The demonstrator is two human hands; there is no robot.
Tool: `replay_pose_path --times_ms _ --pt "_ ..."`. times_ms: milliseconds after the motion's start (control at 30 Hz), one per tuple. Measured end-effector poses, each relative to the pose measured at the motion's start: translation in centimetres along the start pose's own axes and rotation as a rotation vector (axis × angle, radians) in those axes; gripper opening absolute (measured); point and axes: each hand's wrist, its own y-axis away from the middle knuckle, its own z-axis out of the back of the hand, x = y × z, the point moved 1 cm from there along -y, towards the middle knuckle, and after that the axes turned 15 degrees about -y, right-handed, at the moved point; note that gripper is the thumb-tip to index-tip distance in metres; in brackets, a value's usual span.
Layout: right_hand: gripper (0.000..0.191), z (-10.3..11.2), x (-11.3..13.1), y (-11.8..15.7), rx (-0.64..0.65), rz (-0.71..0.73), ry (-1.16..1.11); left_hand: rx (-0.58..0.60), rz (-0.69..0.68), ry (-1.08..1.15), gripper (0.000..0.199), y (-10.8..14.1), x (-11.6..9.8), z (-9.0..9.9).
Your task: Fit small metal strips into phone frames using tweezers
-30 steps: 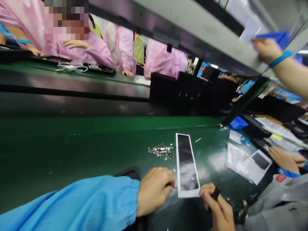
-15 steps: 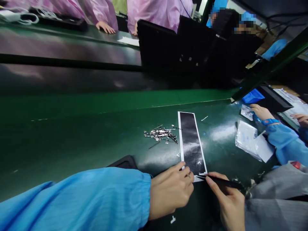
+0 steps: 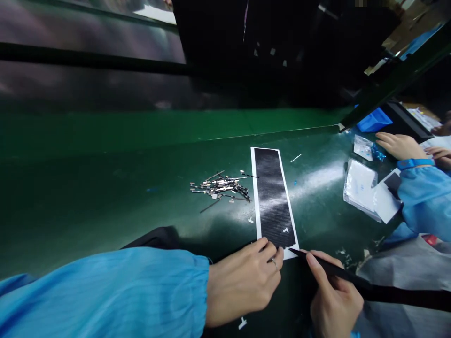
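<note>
The left hand, fingers curled, pinned the long black white-bordered strip flat on the green tabletop while the right hand gripped slim black tweezers at its near corner, seemingly lifting a piece off, which needed a steady pinch.

From my remote seat the scene reads dim, with overhead light laying a white glare streak across the glossy dark-green belt surface just right of the long black strip on white backing. Behind that strip everything sinks into near-black shadow. Edges bow and smear with wide-angle distortion.
</note>
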Motion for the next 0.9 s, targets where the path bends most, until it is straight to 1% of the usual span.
replay_pose_path --times_ms 133,267,467,767,900 --pt "0.015 -0.40 0.51 -0.13 0.003 -0.031 -0.034 0.012 -0.008 -0.011 0.016 -0.15 -0.01 -0.06" --pt "0.015 -0.73 0.74 -0.10 -0.025 -0.061 -0.065 0.020 -0.032 -0.017 0.017 -0.18 0.08 -0.03" --pt "0.015 -0.73 0.86 -0.05 -0.039 -0.100 -0.056 0.018 -0.047 -0.018 0.019 -0.28 0.24 -0.07" --pt "0.017 -0.69 0.45 -0.09 -0.056 -0.163 -0.098 -0.029 -0.018 -0.047 0.017 -0.08 -0.05 0.14" --pt "0.018 -0.83 0.13 -0.18 -0.111 -0.214 -0.181 0.002 -0.024 -0.060 0.019 0.06 -0.21 0.16"
